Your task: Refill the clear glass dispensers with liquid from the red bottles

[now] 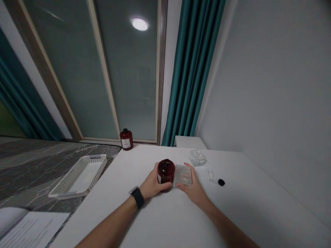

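Note:
My left hand (153,182), with a dark watch on its wrist, is wrapped round a dark red bottle (167,171) on the white table. The bottle has no cap on its neck, and part of a pale label shows at its left side. Right beside it, my right hand (190,186) grips a clear, box-shaped container (182,175) between thumb and fingers. What the container holds, if anything, I cannot make out. A round black cap (221,182) lies on the table to the right of my right hand.
Crumpled clear plastic (198,157) lies behind my right hand. A second red bottle (126,139), with its black cap on, stands at the table's far left corner. Left of the table (165,220) are a white basket (80,175) and an open book (36,229).

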Demonstrator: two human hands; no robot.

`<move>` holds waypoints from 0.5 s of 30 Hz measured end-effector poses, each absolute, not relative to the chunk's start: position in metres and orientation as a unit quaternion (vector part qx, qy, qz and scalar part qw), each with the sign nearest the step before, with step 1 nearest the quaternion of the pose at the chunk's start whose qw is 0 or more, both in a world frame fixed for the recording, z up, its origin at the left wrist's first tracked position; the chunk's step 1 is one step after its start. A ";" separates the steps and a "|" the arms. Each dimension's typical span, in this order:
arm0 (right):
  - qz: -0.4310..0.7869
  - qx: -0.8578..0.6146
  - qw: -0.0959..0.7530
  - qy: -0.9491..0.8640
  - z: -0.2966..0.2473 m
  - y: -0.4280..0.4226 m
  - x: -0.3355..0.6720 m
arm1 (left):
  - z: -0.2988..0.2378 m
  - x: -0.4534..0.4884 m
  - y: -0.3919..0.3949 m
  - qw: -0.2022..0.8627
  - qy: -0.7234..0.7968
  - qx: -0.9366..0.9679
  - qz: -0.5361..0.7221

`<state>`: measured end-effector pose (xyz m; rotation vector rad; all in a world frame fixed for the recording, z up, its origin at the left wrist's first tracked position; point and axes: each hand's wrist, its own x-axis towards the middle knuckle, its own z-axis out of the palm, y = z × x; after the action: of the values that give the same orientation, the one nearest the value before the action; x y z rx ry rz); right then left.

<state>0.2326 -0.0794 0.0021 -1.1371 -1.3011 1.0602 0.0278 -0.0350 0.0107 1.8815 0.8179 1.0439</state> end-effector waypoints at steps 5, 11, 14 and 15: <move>0.432 -0.493 0.531 -0.537 0.015 -0.085 0.228 | 0.017 0.021 -0.029 0.292 0.336 0.785 0.430; 0.419 -0.495 0.526 -0.549 0.017 -0.091 0.230 | 0.023 0.006 -0.022 0.073 0.378 0.844 0.375; 0.361 -0.521 0.525 -0.568 0.011 -0.089 0.234 | 0.027 0.003 -0.023 0.015 0.378 0.862 0.336; 0.338 -0.529 0.523 -0.576 0.010 -0.088 0.236 | 0.028 0.003 -0.023 0.005 0.375 0.868 0.326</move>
<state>0.2358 -0.0880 0.0096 -1.2674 -1.3790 0.8093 0.0032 -0.0231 0.0283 2.7165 1.1754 1.0205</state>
